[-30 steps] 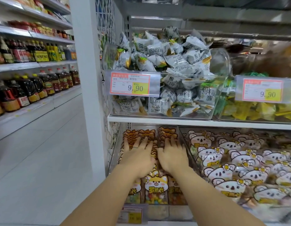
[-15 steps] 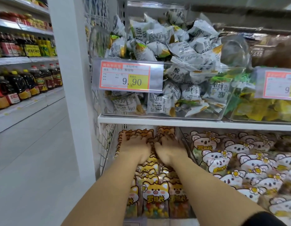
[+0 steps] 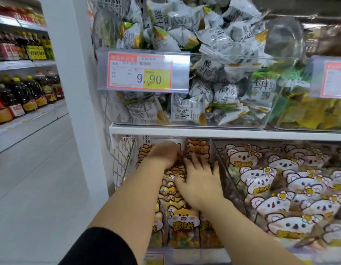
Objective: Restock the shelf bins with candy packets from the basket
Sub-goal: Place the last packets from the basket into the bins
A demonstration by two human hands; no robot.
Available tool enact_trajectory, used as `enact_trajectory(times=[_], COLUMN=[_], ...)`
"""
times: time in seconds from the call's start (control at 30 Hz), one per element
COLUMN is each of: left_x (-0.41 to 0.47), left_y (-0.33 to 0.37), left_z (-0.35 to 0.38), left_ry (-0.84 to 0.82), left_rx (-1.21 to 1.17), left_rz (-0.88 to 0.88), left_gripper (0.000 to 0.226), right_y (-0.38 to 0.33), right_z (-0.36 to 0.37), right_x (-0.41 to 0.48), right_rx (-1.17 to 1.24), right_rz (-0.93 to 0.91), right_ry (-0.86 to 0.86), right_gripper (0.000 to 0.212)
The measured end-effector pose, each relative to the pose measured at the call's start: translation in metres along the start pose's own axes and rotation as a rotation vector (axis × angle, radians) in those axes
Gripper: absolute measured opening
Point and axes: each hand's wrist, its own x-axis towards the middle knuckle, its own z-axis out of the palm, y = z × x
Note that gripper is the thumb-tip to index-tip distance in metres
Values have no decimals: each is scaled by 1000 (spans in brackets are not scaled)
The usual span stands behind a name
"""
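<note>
Item: fox candy packets (image 3: 183,224), in rows inside the lower bin (image 3: 223,165).
Right hand (image 3: 200,182): mid-bin, fingers spread flat on the packets, holding none.
Left hand (image 3: 164,153): at the bin's back, blurred; grip cannot be told.
Koala packets (image 3: 280,188): right of the bin.
Basket: not seen.
Step, judged: settling stock.
Next: fetch more packets and seat them upright.

We see a white shelf board (image 3: 204,131) carrying a left bin (image 3: 242,56) of grey packets (image 3: 226,96). Beside it, a right bin (image 3: 309,129) of yellow packets (image 3: 307,115).
</note>
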Motion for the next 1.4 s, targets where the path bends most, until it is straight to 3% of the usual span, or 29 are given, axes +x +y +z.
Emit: enact_trajectory(times=[0.3,0.53,0.6,0.7,0.83,0.97,1.13,1.27,1.4], left_x=[-1,-51,-100,-176,-199,-189,-175,-167,-172], left_y=[2,10,20,36,34,21,4,4,7], left_z=[14,-22,-28,-14,13,25,27,20,1], left_ry=[196,281,218,-37,-217,-170,-180,-206,-248], left_rx=[137,-164,-212,-72,-58,-111,-5,137,181], left_rz=[-266,-136,-83,-117,-191,-203,-158,-122,-88], left_gripper=[29,32,40,73,96,92,104,102,99], right_y=[7,12,14,19,16,11,16,9,11], right_z=[4,-13,-14,-2,16,18,26,35,18], right_x=[16,-40,-67,-83,-74,-63,-47,-42,-53], right_rx=[6,123,118,-5,67,-21,-118,-59,55], right_rz=[82,-71,-135,-228,-201,-211,-227,-152,-204], right_ry=[6,160,42,-132,-251,-167,-22,-37,-21], right_gripper=[85,68,66,70,76,89,99,96,98])
